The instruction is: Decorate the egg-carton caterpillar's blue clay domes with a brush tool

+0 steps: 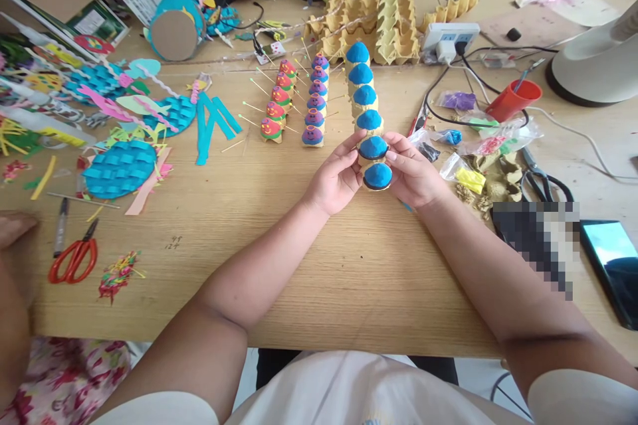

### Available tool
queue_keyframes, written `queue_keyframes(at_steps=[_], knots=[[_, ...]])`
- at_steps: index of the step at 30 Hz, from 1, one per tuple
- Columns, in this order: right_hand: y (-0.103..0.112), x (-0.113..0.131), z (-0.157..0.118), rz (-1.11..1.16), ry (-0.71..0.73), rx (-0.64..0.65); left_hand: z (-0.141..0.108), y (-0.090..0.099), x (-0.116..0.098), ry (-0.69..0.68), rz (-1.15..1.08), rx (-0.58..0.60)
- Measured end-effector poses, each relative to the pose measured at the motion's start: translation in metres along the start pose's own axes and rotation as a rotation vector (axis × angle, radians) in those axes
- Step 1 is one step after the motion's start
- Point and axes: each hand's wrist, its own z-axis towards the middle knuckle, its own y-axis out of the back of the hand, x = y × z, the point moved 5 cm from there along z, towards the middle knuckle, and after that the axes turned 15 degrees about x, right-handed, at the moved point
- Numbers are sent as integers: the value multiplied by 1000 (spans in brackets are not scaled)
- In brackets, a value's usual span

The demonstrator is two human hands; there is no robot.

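Observation:
Both hands hold the near end of an egg carton strip (369,121), whose row of cups is capped in blue clay. Dark bands run along the edges of the nearest two caps. My left hand (335,176) grips the strip from the left, and my right hand (416,171) pinches its right side near the second cup. To the left stand two finished-looking strips: a purple and blue caterpillar (316,103) with small faces, and a red and green caterpillar (278,103) with thin sticks poking from its sides.
Egg trays (369,23) and a power strip (451,36) lie at the back. On the right are clay packets (470,179), black scissors (543,179), a red cup (513,99) and a phone (611,265). Left are red scissors (74,259), blue woven paper (119,169) and another person's hand (14,229).

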Motion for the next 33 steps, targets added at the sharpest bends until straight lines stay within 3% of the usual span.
queue_keyframes(at_steps=[22,26,29,31,33], knots=[[7,-5,1,5,-35,0,0,0,1,54,46,1],[8,2,0,-23,-58,-48,1,0,0,37,22,-17],[12,15,-1,-242,-123,-154,3,3,0,33,-4,-58],[13,31,-3,-594,-161,-259,3,6,1,41,-25,-90],[7,44,-5,-1047,-253,-276,4,9,2,52,-41,-110]])
